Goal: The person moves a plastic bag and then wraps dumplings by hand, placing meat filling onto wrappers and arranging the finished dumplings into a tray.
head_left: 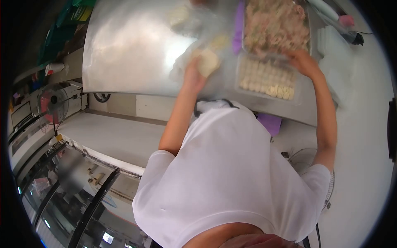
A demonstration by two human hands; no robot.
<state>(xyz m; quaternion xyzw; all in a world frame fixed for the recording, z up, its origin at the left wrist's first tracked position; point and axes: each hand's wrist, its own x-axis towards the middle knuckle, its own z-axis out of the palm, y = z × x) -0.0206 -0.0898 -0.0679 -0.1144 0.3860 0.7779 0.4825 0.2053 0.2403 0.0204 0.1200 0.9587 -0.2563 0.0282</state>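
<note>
A thin, round, pale dough sheet (208, 63) lies in my left hand (194, 74), whose fingers are closed at its left edge. My right hand (304, 64) is at the lower right corner of the metal tray of pinkish minced filling (277, 25); its fingers are blurred and whatever they may hold is hidden. Just below that tray sits a clear plastic container (237, 78) with rows of small pale dough pieces (266, 80). Another pale yellow piece (220, 41) rests on the metal table (124, 49), above the sheet in my left hand.
Blurred pale dough (180, 16) lies farther up the table, near a blurred brownish shape at the top edge. A purple item (238, 31) stands along the tray's left side. Translucent plastic (333, 58) is on the right. A fan (53, 101) stands at the left.
</note>
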